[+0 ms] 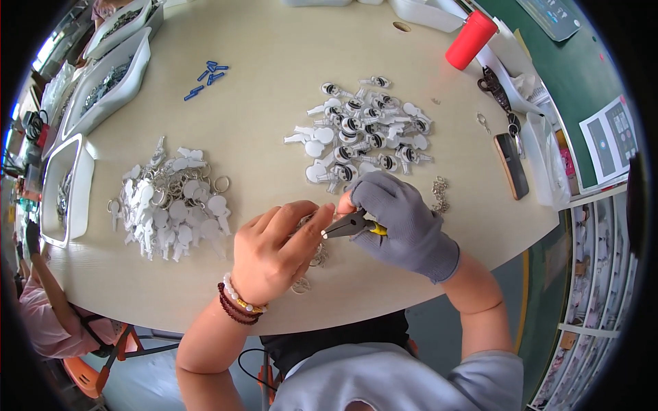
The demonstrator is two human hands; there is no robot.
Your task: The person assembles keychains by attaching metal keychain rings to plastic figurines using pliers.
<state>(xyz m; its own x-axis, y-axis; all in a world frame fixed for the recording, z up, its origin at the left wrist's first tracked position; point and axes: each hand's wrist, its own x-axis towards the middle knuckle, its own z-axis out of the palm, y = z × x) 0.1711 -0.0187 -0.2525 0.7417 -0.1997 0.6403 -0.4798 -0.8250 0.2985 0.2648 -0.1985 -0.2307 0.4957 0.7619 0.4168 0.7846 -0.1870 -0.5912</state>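
My right hand (406, 222), in a grey fingerless glove, is closed around pliers (347, 225) with dark jaws and yellow handles. Their tips point left toward my left hand (271, 252), which is bare and wears beaded bracelets. Its fingers pinch close to the jaws; what they hold is mostly hidden, with a small white bit at the plier tips. Loose metal rings (300, 285) lie beside and under the left hand. Beyond my hands is a pile of clear-edged charms (370, 130) with white and black faces. Small chains (440, 194) sit right of the glove.
At left lies a heap of white charms on key rings (171, 209). Several blue pieces (208, 72) lie farther back. White bins (74, 185) of metal parts line the left edge. A red cylinder (471, 40), a phone (511, 166) and keys (495, 88) are at right.
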